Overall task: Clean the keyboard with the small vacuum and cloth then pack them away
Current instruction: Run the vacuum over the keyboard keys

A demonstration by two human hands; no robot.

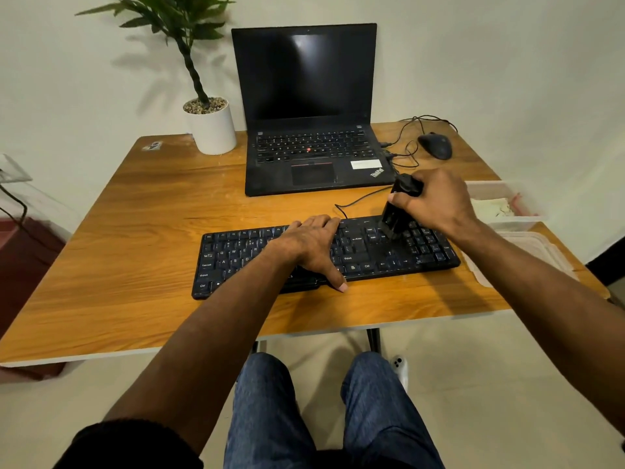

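At the upper left of the frame we see a potted plant in a white pot, standing on the far left corner of the wooden bench. A small sticker lies on the bench surface just left of the pot.

At upper centre an open black laptop stands with its screen dark. Cables run from its right edge toward a black mouse at the upper right of the bench.

At centre frame the black keyboard lies flat on the bench, parallel to the near edge, its cable leading away from its rear edge toward the laptop. Our left hand rests palm down on the middle of the keyboard. Its fingers are spread flat across the keys and reach the rear edge, while the thumb extends past the front edge; they close on nothing.

To the right of centre, our right hand holds the small vacuum, a black unit tilted with its top toward the laptop. The fingers are wrapped tightly around its upper body. Its nozzle end touches the keys between the main block and the numeric pad, at the right part of the keyboard.

At the right edge of the frame a clear plastic container sits on the bench. A pale cloth lies flat on the bench just in front of it, beside the right end of the keyboard.

At the bottom of the frame we see knees in blue jeans.
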